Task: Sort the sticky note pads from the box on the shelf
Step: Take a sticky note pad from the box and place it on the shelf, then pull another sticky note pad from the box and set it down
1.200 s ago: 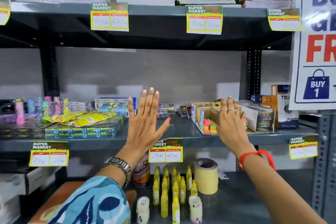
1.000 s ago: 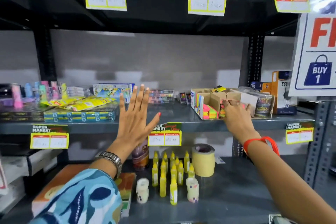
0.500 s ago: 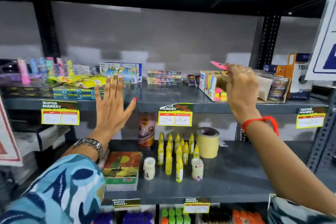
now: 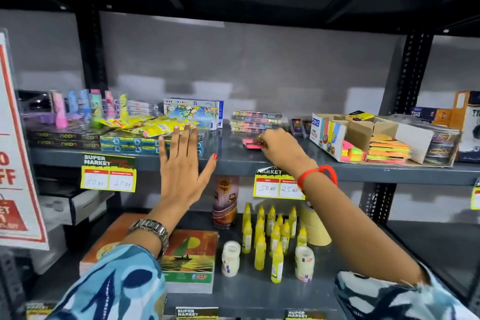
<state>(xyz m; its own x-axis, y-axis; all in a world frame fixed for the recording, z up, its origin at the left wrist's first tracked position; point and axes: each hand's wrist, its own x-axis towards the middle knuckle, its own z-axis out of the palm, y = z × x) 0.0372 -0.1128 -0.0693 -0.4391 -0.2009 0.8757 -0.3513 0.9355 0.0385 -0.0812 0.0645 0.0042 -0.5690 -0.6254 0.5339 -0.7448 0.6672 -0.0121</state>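
An open cardboard box (image 4: 330,135) lies on the grey middle shelf (image 4: 233,158) at the right, holding several neon sticky note pads (image 4: 387,149) in pink, yellow and orange. My right hand (image 4: 279,147) rests on the shelf left of the box, fingers pinched on a pink sticky note pad (image 4: 250,143) that lies flat on the shelf surface. My left hand (image 4: 183,163) is raised in front of the shelf edge, palm forward, fingers spread, holding nothing.
Stacked blue and yellow packets (image 4: 145,135) and colour boxes (image 4: 193,112) fill the shelf's left side, with small flat cases (image 4: 255,121) behind the pink pad. Below stand yellow glue bottles (image 4: 270,234), a tape roll (image 4: 315,226), a can (image 4: 225,201) and notebooks (image 4: 189,260).
My right hand took a pink pad out of the box, carried it left and lowered it onto the shelf. My left hand stayed open, and the view dropped lower.
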